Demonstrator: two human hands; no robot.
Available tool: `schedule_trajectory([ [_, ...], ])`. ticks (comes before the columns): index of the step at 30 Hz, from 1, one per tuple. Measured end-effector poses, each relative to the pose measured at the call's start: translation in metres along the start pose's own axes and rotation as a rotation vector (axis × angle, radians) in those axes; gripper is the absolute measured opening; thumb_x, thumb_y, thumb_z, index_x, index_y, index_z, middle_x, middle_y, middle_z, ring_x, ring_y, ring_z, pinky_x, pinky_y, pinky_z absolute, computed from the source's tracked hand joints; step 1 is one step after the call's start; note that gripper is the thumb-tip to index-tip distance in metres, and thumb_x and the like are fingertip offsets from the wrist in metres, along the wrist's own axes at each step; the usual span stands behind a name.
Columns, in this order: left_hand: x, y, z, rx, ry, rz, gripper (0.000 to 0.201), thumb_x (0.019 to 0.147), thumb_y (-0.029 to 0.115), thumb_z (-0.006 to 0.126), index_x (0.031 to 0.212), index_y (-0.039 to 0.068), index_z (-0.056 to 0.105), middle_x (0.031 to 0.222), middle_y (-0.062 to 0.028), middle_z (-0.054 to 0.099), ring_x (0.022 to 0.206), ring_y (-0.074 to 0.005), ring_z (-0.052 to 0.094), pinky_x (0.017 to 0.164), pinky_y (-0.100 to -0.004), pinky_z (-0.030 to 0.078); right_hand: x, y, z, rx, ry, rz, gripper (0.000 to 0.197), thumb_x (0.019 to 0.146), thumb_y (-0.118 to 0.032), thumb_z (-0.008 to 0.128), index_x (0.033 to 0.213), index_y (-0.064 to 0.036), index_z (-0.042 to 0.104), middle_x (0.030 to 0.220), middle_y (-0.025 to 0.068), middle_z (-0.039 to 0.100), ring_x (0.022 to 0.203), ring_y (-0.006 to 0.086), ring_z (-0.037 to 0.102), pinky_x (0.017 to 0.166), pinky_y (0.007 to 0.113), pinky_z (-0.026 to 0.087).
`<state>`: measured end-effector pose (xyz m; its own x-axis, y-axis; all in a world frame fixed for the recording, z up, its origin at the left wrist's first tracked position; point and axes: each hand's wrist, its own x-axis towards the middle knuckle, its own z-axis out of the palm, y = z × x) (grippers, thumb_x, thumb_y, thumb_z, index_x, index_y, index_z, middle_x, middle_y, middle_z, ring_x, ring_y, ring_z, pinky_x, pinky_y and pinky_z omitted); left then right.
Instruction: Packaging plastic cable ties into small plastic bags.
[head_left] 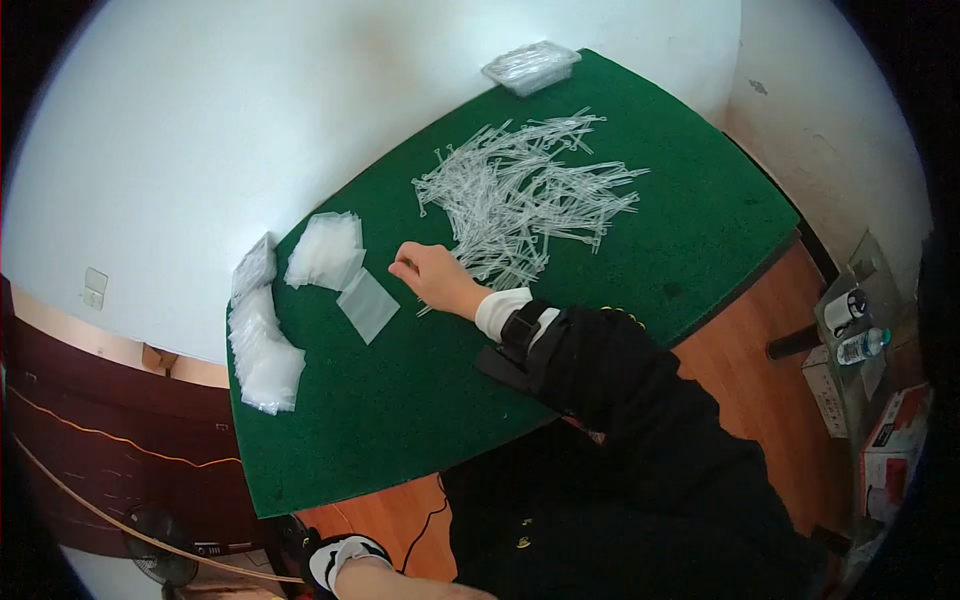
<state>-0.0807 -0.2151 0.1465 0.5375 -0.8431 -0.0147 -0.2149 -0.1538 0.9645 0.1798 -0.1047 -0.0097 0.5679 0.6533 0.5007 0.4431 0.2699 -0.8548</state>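
A clear plastic bag (pixel 369 306) lies flat on the green bench (pixel 400 420), just beside the right hand (pixel 435 278). Its fingers curl inward; whether they pinch anything, I can't tell. The left hand is out of sight. Clear plastic sticks (pixel 520 195) spread beyond; stacked bags (pixel 325 250) sit leftward.

No legible text: markings on red-and-white box (pixel 893 440), bottle label (pixel 858 348) and black clothing (pixel 620 510) are too small to read.
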Motion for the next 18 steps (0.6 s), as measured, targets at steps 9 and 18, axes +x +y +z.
schedule_trajectory([
  [9,0.011,0.003,-0.008,0.299,-0.077,-0.204,0.032,0.083,0.015,0.047,0.108,-0.005,0.051,0.112,-0.0190,0.049,0.098,-0.0293,0.050,0.087,-0.0390,0.039,0.001,-0.004,-0.002,0.011,-0.087,0.044,0.021,0.083,-0.022,0.059,0.080,-0.0013,0.055,0.063,0.0149,0.055,0.057,0.0294,0.053,0.052,0.036,0.040],
  [18,0.020,-0.006,-0.012,0.421,-0.004,-0.223,0.023,0.080,0.015,0.049,0.097,0.001,0.056,0.089,-0.0122,0.054,0.083,-0.0265,0.053,0.075,-0.0349,0.042,0.001,-0.003,0.000,0.037,-0.118,-0.009,0.021,0.084,-0.021,0.058,0.082,-0.0008,0.055,0.057,0.0098,0.052,0.048,0.0183,0.046,0.047,0.030,0.036],
])
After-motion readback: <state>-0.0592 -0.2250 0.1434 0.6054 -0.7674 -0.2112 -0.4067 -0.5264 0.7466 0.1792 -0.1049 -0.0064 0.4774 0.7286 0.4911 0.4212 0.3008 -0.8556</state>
